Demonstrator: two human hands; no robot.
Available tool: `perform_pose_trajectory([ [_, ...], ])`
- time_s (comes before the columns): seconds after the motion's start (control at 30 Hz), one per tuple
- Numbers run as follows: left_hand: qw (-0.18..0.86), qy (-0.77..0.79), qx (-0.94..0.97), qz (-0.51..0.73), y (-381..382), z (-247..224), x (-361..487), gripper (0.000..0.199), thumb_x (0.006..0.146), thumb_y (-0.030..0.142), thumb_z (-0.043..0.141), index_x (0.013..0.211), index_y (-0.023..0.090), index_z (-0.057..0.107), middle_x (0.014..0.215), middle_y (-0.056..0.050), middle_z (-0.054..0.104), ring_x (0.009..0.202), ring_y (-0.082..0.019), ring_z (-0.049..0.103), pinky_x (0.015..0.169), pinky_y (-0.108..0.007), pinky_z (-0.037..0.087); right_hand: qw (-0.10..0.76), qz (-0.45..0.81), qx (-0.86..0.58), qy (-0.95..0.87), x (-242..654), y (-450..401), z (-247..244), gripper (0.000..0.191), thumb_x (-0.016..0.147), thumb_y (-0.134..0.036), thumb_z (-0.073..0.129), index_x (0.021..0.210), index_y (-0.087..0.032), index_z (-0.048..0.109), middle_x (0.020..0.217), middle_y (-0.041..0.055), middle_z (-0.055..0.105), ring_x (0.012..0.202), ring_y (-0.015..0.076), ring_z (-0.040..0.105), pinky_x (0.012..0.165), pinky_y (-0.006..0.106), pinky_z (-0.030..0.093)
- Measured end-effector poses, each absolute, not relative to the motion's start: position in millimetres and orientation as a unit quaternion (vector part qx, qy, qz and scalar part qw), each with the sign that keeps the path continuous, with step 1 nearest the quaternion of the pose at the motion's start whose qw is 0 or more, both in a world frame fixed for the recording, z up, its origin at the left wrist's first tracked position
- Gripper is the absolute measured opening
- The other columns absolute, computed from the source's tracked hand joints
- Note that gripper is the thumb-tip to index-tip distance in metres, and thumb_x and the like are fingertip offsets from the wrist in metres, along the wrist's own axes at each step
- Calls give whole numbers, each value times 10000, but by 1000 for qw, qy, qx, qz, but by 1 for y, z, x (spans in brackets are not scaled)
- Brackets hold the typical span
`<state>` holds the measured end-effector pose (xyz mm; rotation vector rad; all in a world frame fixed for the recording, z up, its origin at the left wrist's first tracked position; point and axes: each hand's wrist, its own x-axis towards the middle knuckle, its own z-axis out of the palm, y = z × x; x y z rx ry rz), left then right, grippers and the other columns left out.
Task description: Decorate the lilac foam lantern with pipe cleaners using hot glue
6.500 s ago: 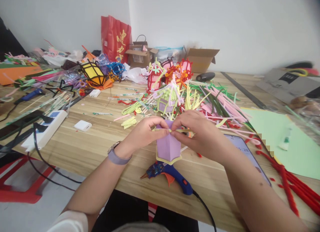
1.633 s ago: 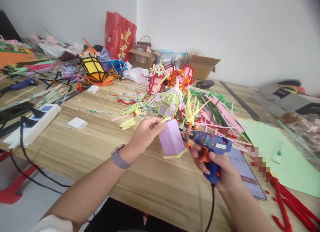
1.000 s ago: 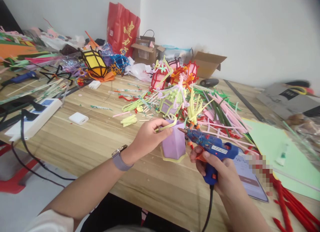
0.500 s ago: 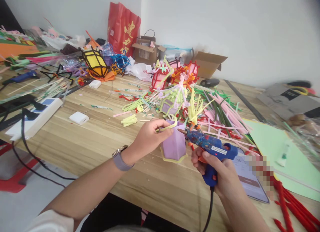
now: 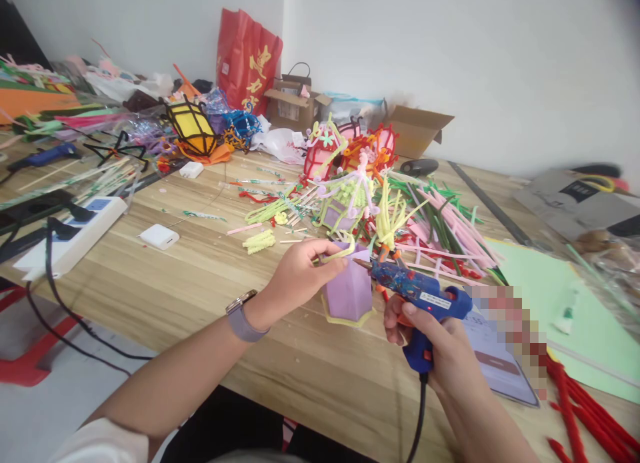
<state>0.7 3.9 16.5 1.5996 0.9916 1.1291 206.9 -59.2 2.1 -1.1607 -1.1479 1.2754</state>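
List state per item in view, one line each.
Left hand: fingers closed on pale yellow strip
Pale yellow strip: bent, at lantern's top
Purple paper lantern: upright
Right hand: wrapped around glue gun
Glue gun: red light lit, tip by lantern's upper part; contact unclear
Phone: screen lit
Power strip: plugs inserted
Red bag: upright
Right cardboard box: flap open

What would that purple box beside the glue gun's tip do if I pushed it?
The purple box would probably feel light and slide easily, since its walls look like thin folded paper. A firm push might dent it, though the upright creases may add some stiffness. Rolling seems unlikely, given its flat, angled sides.
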Motion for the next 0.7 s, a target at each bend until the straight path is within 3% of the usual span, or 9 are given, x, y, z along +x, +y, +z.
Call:
perform_pose_trajectory([
  [0.7, 458, 399, 655, 449, 3, 19, 0, 185, 831, 326, 599, 813, 158, 675, 829, -27, 674, 788, -164, 598, 679, -252, 432, 519, 522, -493, -464, 206, -60, 3, 301, 724, -458, 736, 668, -175, 653, 593, 33, 633, 487, 133, 547, 461, 256, 459],
])
